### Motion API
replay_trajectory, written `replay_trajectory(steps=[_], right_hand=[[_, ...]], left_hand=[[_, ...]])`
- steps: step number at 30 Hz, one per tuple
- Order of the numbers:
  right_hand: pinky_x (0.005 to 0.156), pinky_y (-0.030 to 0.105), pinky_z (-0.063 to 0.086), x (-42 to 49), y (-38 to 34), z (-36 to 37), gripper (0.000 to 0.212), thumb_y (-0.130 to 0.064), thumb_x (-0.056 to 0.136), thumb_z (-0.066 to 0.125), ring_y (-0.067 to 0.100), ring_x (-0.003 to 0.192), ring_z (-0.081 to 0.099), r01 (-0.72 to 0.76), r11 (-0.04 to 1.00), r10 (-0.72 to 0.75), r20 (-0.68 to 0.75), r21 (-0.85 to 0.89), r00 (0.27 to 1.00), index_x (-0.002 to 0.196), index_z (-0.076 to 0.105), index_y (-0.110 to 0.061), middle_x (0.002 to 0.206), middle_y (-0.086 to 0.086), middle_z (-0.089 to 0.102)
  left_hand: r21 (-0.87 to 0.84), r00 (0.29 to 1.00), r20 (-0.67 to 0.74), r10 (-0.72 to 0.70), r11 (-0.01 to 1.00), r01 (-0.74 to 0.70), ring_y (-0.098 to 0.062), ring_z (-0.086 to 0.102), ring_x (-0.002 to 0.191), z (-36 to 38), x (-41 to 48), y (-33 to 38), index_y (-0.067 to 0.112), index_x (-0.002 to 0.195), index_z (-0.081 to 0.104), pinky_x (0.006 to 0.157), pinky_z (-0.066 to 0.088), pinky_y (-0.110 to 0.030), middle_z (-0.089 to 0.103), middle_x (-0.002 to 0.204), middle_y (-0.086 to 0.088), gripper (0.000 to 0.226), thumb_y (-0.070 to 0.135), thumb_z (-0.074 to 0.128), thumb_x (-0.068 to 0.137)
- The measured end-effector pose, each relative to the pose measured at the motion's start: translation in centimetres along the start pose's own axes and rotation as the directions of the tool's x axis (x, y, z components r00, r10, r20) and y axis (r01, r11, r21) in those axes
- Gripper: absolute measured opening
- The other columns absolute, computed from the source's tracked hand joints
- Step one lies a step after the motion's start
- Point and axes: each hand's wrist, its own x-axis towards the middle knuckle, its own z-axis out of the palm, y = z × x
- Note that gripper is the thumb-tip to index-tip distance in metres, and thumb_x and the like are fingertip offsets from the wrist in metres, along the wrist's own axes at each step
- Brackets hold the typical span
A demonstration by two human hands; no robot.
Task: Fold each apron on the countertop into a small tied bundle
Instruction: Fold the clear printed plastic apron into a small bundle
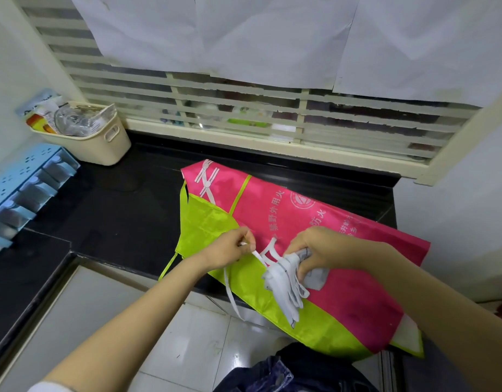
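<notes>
Two hands work over a black stone countertop (125, 216). The right hand (320, 250) clenches a scrunched pale grey fabric apron bundle (283, 281) and the left hand (230, 248) pinches its white strap (231, 290) taut — both held above a flat pink-and-lime apron (343, 292) overhanging the edge.

Bright, even light; edges bend, perhaps slightly soft.

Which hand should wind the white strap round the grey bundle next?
Left, probably: the left hand pinches the white strap, free to wind it; the right hand is busy gripping the grey bundle.
</notes>
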Motion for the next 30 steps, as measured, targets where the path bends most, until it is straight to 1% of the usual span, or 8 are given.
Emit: replay_trajectory(steps=[4,7,11,17,20,23,25,30], right_hand=[[0.069,0.040,0.044,0.4,-0.4,0.5,0.017,-0.024,0.068,0.074,0.021,0.076,0.055,0.015,0.991,-0.009,0.044,-0.130,0.999,0.077,0.067,-0.011,0.074,0.005,0.064],[0.070,0.044,0.046,0.7,-0.1,0.7,0.015,-0.027,0.066,0.071,0.021,0.075,0.057,-0.009,0.986,0.021,0.074,-0.168,0.997,0.073,0.065,-0.015,0.072,0.004,0.063],[0.070,0.040,0.047,0.8,0.1,0.7,0.013,-0.025,0.068,0.072,0.017,0.078,0.058,-0.037,0.978,0.057,0.089,-0.207,0.994,0.080,0.069,-0.019,0.076,-0.001,0.065],[0.071,0.043,0.049,1.3,0.1,0.9,0.012,-0.026,0.068,0.069,0.020,0.083,0.057,-0.035,0.941,0.070,0.092,-0.338,0.993,0.074,0.063,-0.018,0.078,-0.002,0.065],[0.072,0.042,0.049,1.7,-0.5,0.9,0.020,-0.023,0.070,0.066,0.017,0.087,0.052,-0.023,0.874,0.072,0.083,-0.485,0.994,0.063,0.048,-0.022,0.077,-0.004,0.059],[0.076,0.038,0.047,1.9,-1.0,1.1,0.014,-0.022,0.077,0.061,0.017,0.094,0.049,0.010,0.787,0.054,0.085,-0.617,0.995,0.069,0.050,-0.024,0.085,-0.003,0.057],[0.077,0.035,0.045,1.7,-0.9,1.3,0.003,-0.022,0.081,0.058,0.016,0.096,0.048,0.029,0.760,0.039,0.090,-0.649,0.995,0.084,0.060,-0.021,0.093,-0.002,0.059],[0.071,0.028,0.033,1.1,-0.7,2.3,0.012,-0.019,0.087,0.051,0.018,0.097,0.047,0.089,0.744,-0.038,0.092,-0.663,0.995,0.094,0.061,-0.019,0.099,-0.001,0.060]], left_hand=[[0.010,0.990,-0.017,0.143,0.990,-0.143,-0.004,0.045,0.086,-0.7,-0.5,1.9,0.024,0.120,0.055,0.077,0.034,-0.009,0.048,0.094,0.001,0.025,0.015,0.048,0.098],[-0.048,0.961,0.171,0.217,0.976,-0.212,-0.006,0.047,0.115,-0.3,-1.1,3.5,0.018,0.126,0.056,0.101,0.030,-0.011,0.053,0.119,-0.002,0.030,0.020,0.038,0.102],[-0.089,0.947,0.304,0.102,0.993,-0.078,-0.007,0.053,0.086,1.0,-1.5,3.8,0.024,0.103,0.061,0.086,0.041,-0.022,0.059,0.088,0.007,0.030,0.031,0.032,0.103],[0.321,0.993,0.114,0.035,0.944,-0.071,-0.013,0.036,0.046,0.9,-0.6,4.1,0.007,0.057,0.052,0.056,0.034,-0.031,0.052,0.054,-0.008,0.055,0.038,0.038,0.101],[0.438,0.995,0.088,-0.052,0.899,0.009,-0.008,0.037,0.035,0.6,-0.4,3.8,0.018,0.049,0.056,0.046,0.033,-0.025,0.044,0.038,0.001,0.053,0.037,0.047,0.097],[0.506,0.992,0.095,-0.081,0.862,0.022,-0.015,0.059,0.073,0.3,-0.4,3.3,0.017,0.081,0.064,0.064,0.042,-0.025,0.062,0.078,-0.003,0.016,0.029,0.059,0.089],[0.538,0.986,0.138,-0.096,0.843,0.007,-0.020,0.055,0.102,0.3,-0.3,2.8,0.017,0.112,0.055,0.081,0.040,-0.026,0.054,0.111,-0.003,0.029,0.023,0.064,0.084],[0.492,0.934,0.279,-0.223,0.869,0.060,-0.018,0.053,0.100,0.5,-0.1,2.9,0.014,0.128,0.055,0.074,0.041,-0.016,0.057,0.123,-0.006,0.035,0.014,0.041,0.095]])
